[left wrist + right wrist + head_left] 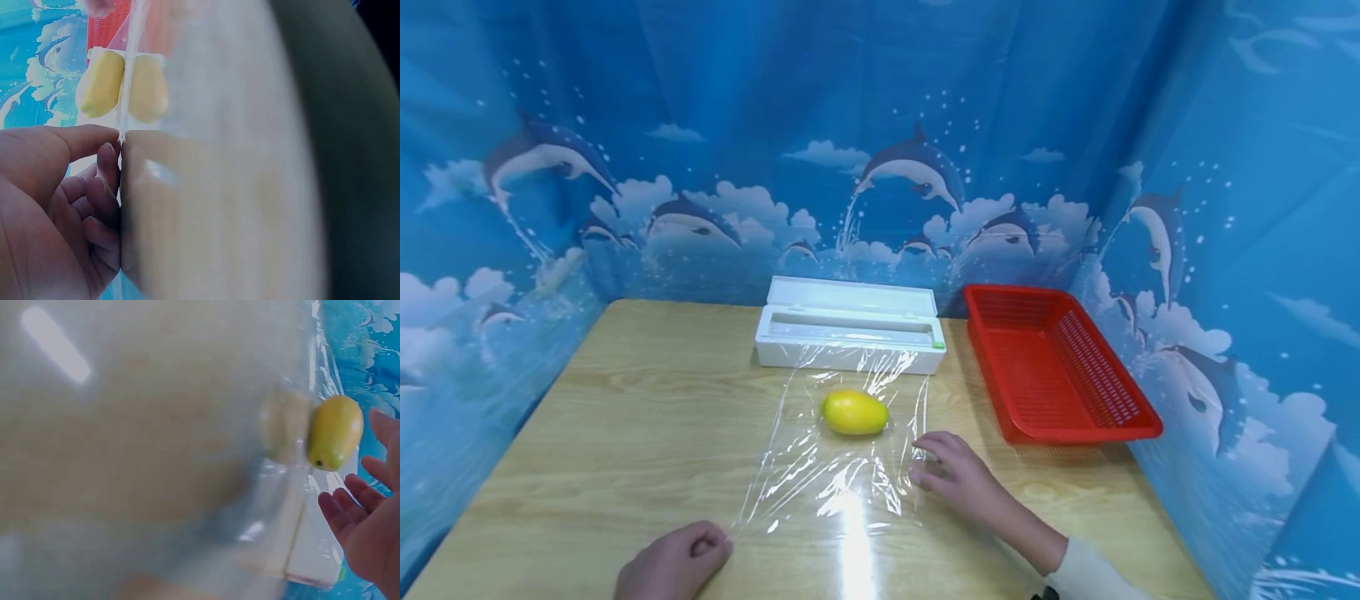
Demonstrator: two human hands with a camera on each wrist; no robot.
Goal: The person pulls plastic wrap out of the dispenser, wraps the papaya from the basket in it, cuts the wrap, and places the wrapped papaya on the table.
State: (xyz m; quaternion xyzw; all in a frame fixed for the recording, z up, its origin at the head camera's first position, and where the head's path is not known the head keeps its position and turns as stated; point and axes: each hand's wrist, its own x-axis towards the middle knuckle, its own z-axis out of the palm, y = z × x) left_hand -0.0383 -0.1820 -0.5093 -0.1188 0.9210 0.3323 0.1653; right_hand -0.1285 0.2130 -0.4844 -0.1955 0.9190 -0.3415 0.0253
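Observation:
A yellow mango [854,412] lies on a sheet of clear cling film [805,479], which is spread over the table in front of a white cling film box [850,357]. At the film's near left corner, my left hand [673,560] has thumb and forefinger together and seems to pinch the film's edge. My right hand [955,471] hovers by the film's right edge, right of the mango, with its fingers spread and relaxed. In the right wrist view these fingers [340,515] hold nothing, and the mango [335,432] sits a little beyond them.
The white box has its lid [853,293] raised, with a green piece [938,345] at its right end. A red plastic basket [1015,417] stands at the right of the wooden table [647,400]. Blue dolphin-print curtains [737,100] hang behind and at both sides.

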